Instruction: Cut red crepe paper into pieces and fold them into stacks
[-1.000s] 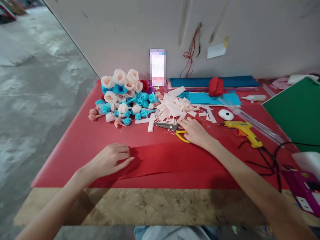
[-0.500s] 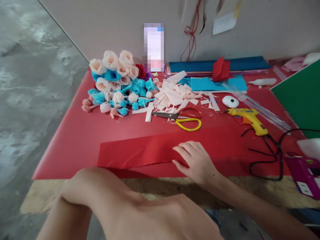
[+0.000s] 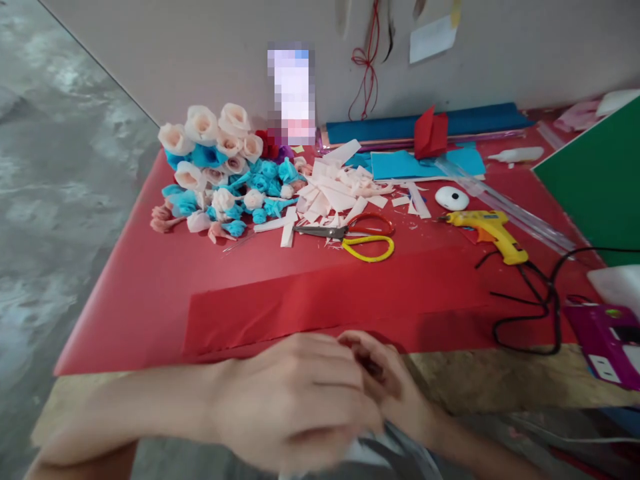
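My left hand (image 3: 295,400) reaches across from the left in front of the table edge, slightly blurred, with its fingers curled. Its fingertips meet my right hand (image 3: 395,383), whose fingers are bent inward; whatever lies between the hands is hidden. Just beyond them a long strip of red crepe paper (image 3: 300,300) lies flat on the red table cover (image 3: 140,300), untouched. Scissors (image 3: 345,233) with one red and one yellow handle lie behind the strip. Below my hands a blurred grey shape (image 3: 400,453) shows, too unclear to name.
Paper flowers (image 3: 205,153) crowd the back left, beside pale paper scraps (image 3: 335,183). A yellow glue gun (image 3: 493,230) with a black cable lies right, near a white round object (image 3: 452,197). Folded blue paper (image 3: 405,165), a green board (image 3: 600,173) and a purple box (image 3: 603,340) are also there.
My right hand has left the red strip and drawn back towards me. My left hand has come into view and met it at the table edge. The view has shifted slightly.
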### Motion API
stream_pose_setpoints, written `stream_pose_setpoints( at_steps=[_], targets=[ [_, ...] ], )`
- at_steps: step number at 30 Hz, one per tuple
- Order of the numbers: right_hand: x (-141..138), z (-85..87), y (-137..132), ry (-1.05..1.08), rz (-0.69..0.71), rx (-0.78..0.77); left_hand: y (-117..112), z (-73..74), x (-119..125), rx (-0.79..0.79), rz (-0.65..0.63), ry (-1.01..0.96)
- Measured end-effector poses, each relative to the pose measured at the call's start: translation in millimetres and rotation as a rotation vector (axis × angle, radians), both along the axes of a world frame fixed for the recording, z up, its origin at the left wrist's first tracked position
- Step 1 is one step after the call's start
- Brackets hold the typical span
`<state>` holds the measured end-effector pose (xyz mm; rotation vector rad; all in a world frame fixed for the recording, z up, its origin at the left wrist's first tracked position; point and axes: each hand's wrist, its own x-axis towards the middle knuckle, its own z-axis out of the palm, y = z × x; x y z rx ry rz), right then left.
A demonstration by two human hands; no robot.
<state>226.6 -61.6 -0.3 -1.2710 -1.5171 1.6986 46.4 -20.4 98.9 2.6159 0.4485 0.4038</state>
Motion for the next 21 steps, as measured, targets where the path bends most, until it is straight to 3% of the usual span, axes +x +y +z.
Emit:
stream_pose_setpoints(
  at_steps=[2,5,8,10,13,17,21],
  targets=[
    [-1,-3.6,-6,0.187,-0.05,-0.31,1,-19.0,-9,0.076,0.175,0.033],
    [-2,-7.3,-9,0.414,-0.157,-0.604,-6,-53.5,-29,0.259,0.366,0.331],
    [-7,-9.3,-8,0.614,-0.224,-0.711,-12,-81.4,-45,0.385,0.422,0.407],
    [-11,-10.5,-6,0.716,-0.234,-0.735,-12,-91.8,-52,0.426,0.417,0.359],
    [-16,-11.2,0,0.777,-0.244,-0.777,-9,-94.6,-56,0.404,0.419,0.199],
    [-12,-9.4,12,0.829,-0.286,-0.816,-11,-84.6,-60,0.354,0.468,0.062],
    [16,-11.7,21,0.708,-0.421,-0.561,-19,-78.3,-61,0.363,0.434,0.077]
  ],
)
